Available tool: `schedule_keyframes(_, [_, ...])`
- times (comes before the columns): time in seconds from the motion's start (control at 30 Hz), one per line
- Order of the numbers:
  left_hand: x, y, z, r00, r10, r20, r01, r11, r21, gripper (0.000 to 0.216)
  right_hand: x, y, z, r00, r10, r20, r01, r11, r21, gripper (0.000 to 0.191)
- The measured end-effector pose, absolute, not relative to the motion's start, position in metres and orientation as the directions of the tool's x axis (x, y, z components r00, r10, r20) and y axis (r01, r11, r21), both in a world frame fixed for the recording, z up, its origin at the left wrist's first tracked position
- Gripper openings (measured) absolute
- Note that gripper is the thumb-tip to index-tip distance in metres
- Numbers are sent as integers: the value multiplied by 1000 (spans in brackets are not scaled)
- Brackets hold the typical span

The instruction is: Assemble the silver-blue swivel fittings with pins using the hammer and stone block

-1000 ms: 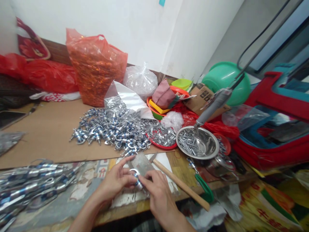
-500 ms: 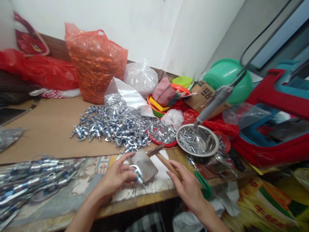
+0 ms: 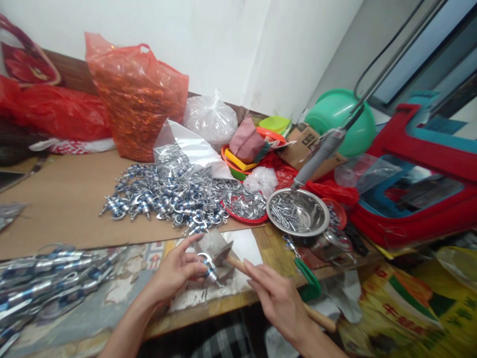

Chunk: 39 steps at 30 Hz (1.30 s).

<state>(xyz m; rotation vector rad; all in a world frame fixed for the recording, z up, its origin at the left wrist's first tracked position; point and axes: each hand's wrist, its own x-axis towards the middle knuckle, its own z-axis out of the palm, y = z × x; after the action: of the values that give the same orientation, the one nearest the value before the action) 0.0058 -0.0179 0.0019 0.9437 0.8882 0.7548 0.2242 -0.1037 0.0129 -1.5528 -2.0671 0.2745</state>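
Near the bench's front edge my left hand [image 3: 182, 266] pinches a small silver-and-blue metal fitting with a hooked end [image 3: 211, 272]. The fitting lies against a flat grey metal block [image 3: 212, 243], which rests on white paper [image 3: 248, 248]. My right hand [image 3: 278, 293] is wrapped round the wooden handle of a hammer [image 3: 238, 263]. The hammer's head is down at the block, right beside the fitting; whether it touches the fitting I cannot tell. The handle's end sticks out past my right wrist.
Behind the block spreads a pile of similar fittings [image 3: 160, 194]. A red dish [image 3: 246, 219] of small metal pieces and a steel bowl [image 3: 322, 223] of pins stand to its right. Strung fittings [image 3: 48, 278] lie at left. A grey-handled tool [image 3: 316, 156] hangs over the bowl.
My right hand has brought the hammer head down and left, from above the block's far edge to beside the fitting. My left hand keeps its hold. The whole view has shifted slightly.
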Motion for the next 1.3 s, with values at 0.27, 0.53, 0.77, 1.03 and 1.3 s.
schedule_keyframes(0.27, [7,-19,1,364,890,-275,24,286,958,17,263,-62,-18,67,985,157,879,16,-476,35])
schedule_keyframes(0.53, [-18,-16,5,143,979,-146,74,136,988,14,168,-73,-22,-169,950,263,772,294,-563,81])
schedule_keyframes(0.77, [-9,-17,7,171,976,-133,60,124,990,15,178,-49,-27,-201,946,256,756,316,-574,56])
schedule_keyframes(1.03, [15,-8,5,210,977,44,302,-107,947,11,231,-10,9,-414,898,152,649,408,-643,52])
schedule_keyframes(1.3, [15,-8,-3,249,961,121,357,-207,911,15,257,99,1,19,986,164,945,36,-324,12])
